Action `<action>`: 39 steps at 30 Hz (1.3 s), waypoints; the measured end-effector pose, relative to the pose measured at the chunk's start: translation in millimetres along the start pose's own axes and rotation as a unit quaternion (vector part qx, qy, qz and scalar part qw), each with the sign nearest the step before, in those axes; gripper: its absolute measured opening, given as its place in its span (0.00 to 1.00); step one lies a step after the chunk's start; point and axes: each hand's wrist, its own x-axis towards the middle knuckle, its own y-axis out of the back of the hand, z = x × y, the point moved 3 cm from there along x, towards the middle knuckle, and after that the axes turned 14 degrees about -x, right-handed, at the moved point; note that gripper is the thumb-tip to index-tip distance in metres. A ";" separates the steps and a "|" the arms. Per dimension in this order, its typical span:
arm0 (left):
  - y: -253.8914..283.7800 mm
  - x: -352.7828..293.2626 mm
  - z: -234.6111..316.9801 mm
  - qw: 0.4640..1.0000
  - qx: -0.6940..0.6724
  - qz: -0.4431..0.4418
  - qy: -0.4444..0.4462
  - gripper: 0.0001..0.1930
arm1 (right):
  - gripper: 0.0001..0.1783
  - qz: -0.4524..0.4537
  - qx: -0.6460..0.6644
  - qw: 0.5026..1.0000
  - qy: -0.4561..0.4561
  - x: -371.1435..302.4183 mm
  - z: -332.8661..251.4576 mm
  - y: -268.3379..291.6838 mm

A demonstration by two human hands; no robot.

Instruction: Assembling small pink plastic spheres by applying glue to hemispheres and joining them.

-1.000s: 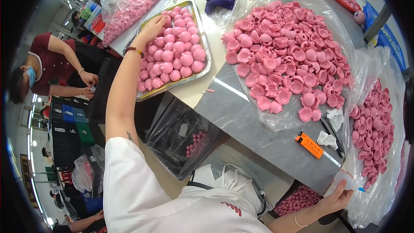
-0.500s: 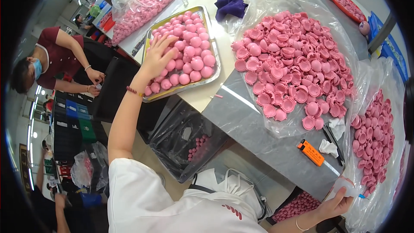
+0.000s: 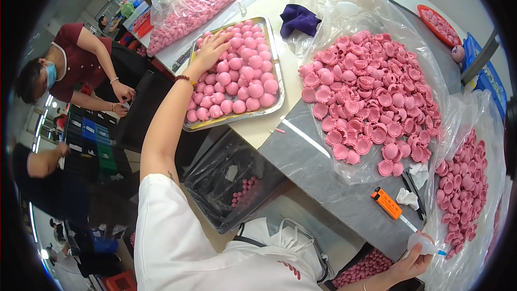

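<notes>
A production workshop
Pink half-shells (image 3: 371, 97) lie heaped over the tabletop (image 3: 304, 164), pink balls (image 3: 235, 75) fill a metal tray (image 3: 280, 89), a clear bag (image 3: 196, 13) bulges with parts, and a masked co-worker (image 3: 90, 47) stoops nearby.

Glossy pink balls (image 3: 235, 63), dozens of them, crowd a rectangular, silvery-rimmed tray (image 3: 281, 92). They look round and smooth, and a few bear small bumps. The spread fingers of my left hand (image 3: 211, 51) lie over the ones toward the tray's far left, hiding some from view. In my right hand (image 3: 413, 263), well apart from the tray, I grip a small, translucent whitish bottle (image 3: 423, 244). It tilts sideways, its thin blue tip (image 3: 441, 253) pointing right and slightly toward me.
</notes>
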 end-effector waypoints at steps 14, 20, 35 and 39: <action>18.9 -7.0 115.8 0.898 -0.411 0.050 0.148 0.22 | 0.15 0.000 -0.012 1.000 0.015 5.4 2.5 0.6; -25.1 11.5 133.0 0.997 0.033 -0.019 0.063 0.22 | 0.16 0.012 0.000 1.000 0.022 2.8 -6.5 -3.4; 19.9 17.1 183.6 0.971 0.161 -0.064 0.167 0.24 | 0.18 0.015 0.029 0.999 0.002 -5.2 11.6 13.5; -33.4 47.2 250.4 0.986 -0.085 -0.124 0.077 0.15 | 0.19 0.031 0.020 0.999 0.032 -4.8 7.7 13.5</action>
